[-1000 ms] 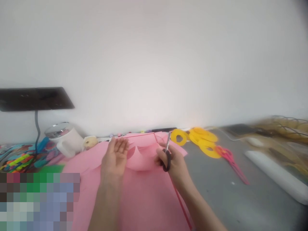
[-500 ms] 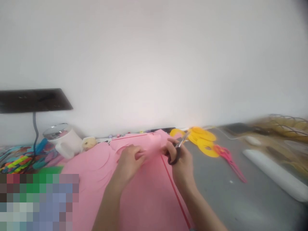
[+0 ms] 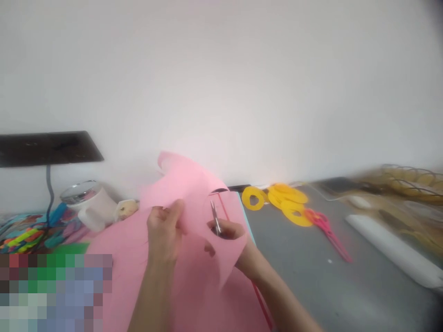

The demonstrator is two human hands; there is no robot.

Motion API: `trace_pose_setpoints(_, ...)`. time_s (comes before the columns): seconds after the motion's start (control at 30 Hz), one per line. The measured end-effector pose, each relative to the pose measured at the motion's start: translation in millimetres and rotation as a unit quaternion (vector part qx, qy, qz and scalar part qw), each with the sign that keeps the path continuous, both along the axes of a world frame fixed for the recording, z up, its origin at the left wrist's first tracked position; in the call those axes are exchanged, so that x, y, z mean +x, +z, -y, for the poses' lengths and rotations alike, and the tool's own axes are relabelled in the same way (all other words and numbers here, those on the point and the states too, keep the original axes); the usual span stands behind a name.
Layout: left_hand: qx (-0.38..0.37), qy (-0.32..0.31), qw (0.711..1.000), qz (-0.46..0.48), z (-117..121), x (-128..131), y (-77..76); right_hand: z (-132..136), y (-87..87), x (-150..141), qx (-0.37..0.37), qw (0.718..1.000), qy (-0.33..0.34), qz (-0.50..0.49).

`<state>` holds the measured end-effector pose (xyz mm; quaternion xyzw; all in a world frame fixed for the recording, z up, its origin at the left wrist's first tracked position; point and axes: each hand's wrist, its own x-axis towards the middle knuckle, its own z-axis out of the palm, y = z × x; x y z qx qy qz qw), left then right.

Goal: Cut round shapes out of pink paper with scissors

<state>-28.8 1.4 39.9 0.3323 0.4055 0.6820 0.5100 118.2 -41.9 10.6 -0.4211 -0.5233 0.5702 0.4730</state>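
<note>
In the head view my left hand (image 3: 165, 237) is closed on a pink paper sheet (image 3: 197, 184), thumb pressed on its near side. The sheet is lifted off the table, its far left corner curling over. My right hand (image 3: 244, 246) holds small scissors (image 3: 216, 219) with their metal blades pointing up and away. A cut-out hole in the sheet surrounds the scissors and fingers, and a pointed paper flap hangs over part of this hand. The scissors' handles are mostly hidden. Beneath lies more pink paper (image 3: 214, 304) with a red stripe along its right edge.
Yellow paper rings (image 3: 292, 198) and pink scissors (image 3: 328, 235) lie on the grey table (image 3: 297, 276) to the right, near a long white object (image 3: 391, 249). A white mug (image 3: 98, 210) and colourful items (image 3: 26, 237) stand at the left. The wall (image 3: 221, 92) rises behind.
The pink sheet has come up and spread out between my hands. My right hand has moved left and lower, its scissors now showing through the hole. My left hand has shifted left.
</note>
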Motion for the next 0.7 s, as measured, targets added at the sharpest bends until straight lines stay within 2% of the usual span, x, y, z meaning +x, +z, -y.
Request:
trace_pose_setpoints(0.17, -0.063, -0.076, 0.994, -0.045, 3, 1, -3.7, -6, 0.7, 3, 0.022, 0.998, -0.057, -0.006)
trace_pose_setpoints(0.27, -0.069, -0.08, 0.992, -0.073, 5, 2, -5.3, -8, 0.1, 4, 0.015, 0.997, -0.062, -0.036)
trace_pose_setpoints(0.37, -0.053, -0.087, 0.992, -0.069, 5, 3, -3.6, -9, 3.8, 4, 0.051, 0.997, -0.06, -0.015)
trace_pose_setpoints(0.53, -0.071, -0.161, 0.982, -0.062, 9, 7, 0.9, -7, 14.4, 3, 0.087, 0.996, -0.03, -0.017)
trace_pose_setpoints(0.6, -0.081, -0.146, 0.985, -0.053, 11, 8, 1.6, -7, 14.0, 3, 0.09, 0.995, -0.046, -0.01)
trace_pose_setpoints(0.7, -0.058, -0.083, 0.994, -0.033, 13, 9, 1.1, -7, 9.8, 3, 0.075, 0.995, -0.071, 0.009)
